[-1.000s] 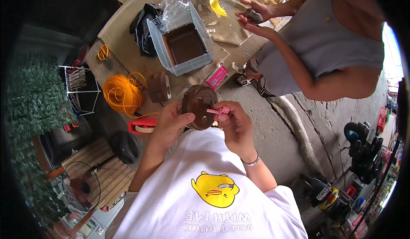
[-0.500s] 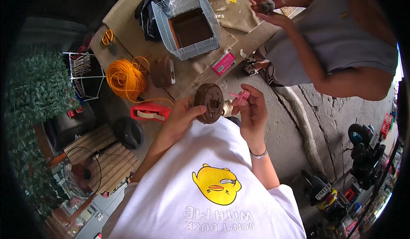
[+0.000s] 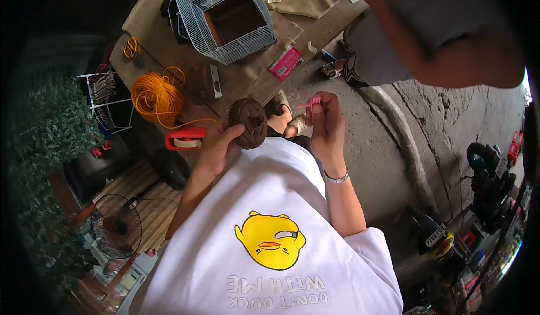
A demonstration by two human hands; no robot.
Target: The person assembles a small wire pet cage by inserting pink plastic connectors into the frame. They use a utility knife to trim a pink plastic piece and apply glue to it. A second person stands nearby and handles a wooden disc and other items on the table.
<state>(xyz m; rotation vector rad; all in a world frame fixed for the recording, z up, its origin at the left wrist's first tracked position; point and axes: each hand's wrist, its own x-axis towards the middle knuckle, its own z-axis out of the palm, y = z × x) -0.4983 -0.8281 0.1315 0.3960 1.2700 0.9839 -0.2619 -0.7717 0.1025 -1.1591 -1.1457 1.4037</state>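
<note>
My left hand (image 3: 215, 149) grips a round brown plastic piece (image 3: 247, 125) by its left edge, thumb on the face. Raised cut-out shapes ring a hub at its middle. To the right, my right hand (image 3: 328, 125) pinches a small pink plastic part (image 3: 315, 100) with a thin peg pointing left toward the brown piece. The two pieces are apart. Both hands are in front of my white shirt (image 3: 270, 191), over the floor by the table edge.
On the table (image 3: 157, 39) are a wire cage (image 3: 225, 53) with a brown base, orange cord (image 3: 156, 98), scissors (image 3: 130, 47), a brown box-like piece (image 3: 201, 84) and a pink packet (image 3: 286, 63). A red tape dispenser (image 3: 185, 138) lies near my left forearm. Another person's arm (image 3: 394, 34) is at upper right.
My hands have moved farther apart, the pink part drawing away from the brown piece. The view has shifted, and the other person's hands, which held a small grey thing, are now mostly out of view.
</note>
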